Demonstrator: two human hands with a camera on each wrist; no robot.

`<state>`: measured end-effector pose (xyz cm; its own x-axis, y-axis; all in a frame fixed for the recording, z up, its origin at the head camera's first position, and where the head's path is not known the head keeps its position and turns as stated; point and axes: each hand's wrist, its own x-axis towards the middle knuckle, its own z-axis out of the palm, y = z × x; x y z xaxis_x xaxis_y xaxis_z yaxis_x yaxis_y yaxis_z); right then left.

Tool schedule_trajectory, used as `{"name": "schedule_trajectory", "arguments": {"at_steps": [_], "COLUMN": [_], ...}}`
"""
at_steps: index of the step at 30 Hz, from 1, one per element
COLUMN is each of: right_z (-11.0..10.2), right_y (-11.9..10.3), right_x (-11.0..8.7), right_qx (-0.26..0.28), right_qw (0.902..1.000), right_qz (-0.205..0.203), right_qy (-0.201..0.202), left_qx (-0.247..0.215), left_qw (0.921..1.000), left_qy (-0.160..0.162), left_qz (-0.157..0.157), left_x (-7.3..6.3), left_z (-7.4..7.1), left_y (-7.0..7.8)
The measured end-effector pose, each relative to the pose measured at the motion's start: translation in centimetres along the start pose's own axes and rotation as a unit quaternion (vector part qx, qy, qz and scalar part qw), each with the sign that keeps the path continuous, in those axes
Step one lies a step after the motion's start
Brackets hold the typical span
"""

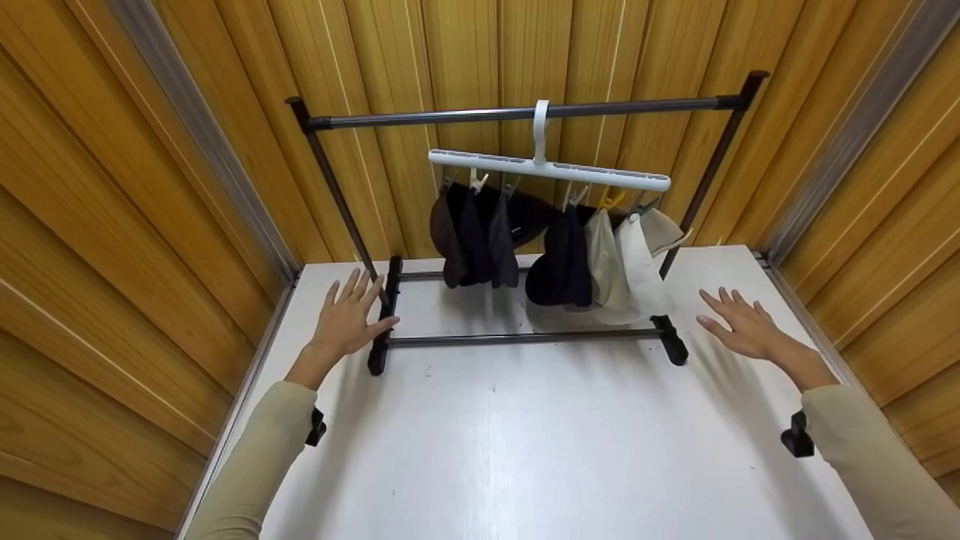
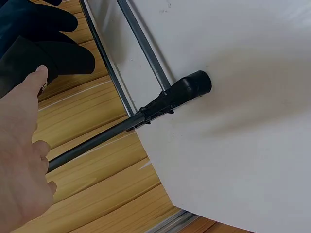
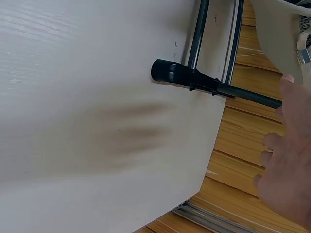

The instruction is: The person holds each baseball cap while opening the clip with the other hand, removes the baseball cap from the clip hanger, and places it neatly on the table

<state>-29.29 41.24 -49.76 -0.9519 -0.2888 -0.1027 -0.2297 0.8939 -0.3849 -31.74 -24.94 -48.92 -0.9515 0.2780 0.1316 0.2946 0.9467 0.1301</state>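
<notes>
My left hand [image 1: 346, 319], fingers spread and holding nothing, hovers beside the left foot of a dark metal rack [image 1: 420, 118]. On the other side, my right hand [image 1: 742, 328] is likewise spread and bare, off to the right of the rack's right foot. From the top bar hangs a white clip hanger [image 1: 487, 159], tilted down to its right. Several caps dangle from its clips: on the left a brown cap [image 1: 448, 244] and a grey cap [image 1: 503, 247], towards the right a navy cap [image 1: 555, 259], a beige cap [image 1: 602, 251] and a white cap [image 1: 636, 259]. One clip [image 1: 613, 199] is yellow.
The rack stands on a white tabletop [image 1: 525, 450]. Wood-look panel walls [image 1: 135, 225] enclose it at the back and both sides, with a grey metal post [image 1: 217, 135] in the left corner. The rack's lower crossbar [image 1: 517, 338] runs just above the table.
</notes>
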Motion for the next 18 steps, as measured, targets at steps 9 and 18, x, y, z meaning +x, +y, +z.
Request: {"name": "schedule_trajectory", "arguments": {"at_steps": [9, 18], "right_z": [-0.5, -2.1], "right_y": [-1.7, -5.7], "right_x": [-1.2, -2.0], "right_qx": [-0.006, -0.042], "right_qw": [0.9998, 0.9982], "right_qz": [0.016, 0.017], "right_qy": [-0.009, -0.039], "left_qx": [-0.002, -0.109], "left_qw": [0.9996, 0.9898], "left_qy": [0.02, 0.092], "left_qz": [0.021, -0.005], "left_x": [4.3, 9.1], "left_z": [-2.0, -3.6], "left_y": [1.9, 4.9]}}
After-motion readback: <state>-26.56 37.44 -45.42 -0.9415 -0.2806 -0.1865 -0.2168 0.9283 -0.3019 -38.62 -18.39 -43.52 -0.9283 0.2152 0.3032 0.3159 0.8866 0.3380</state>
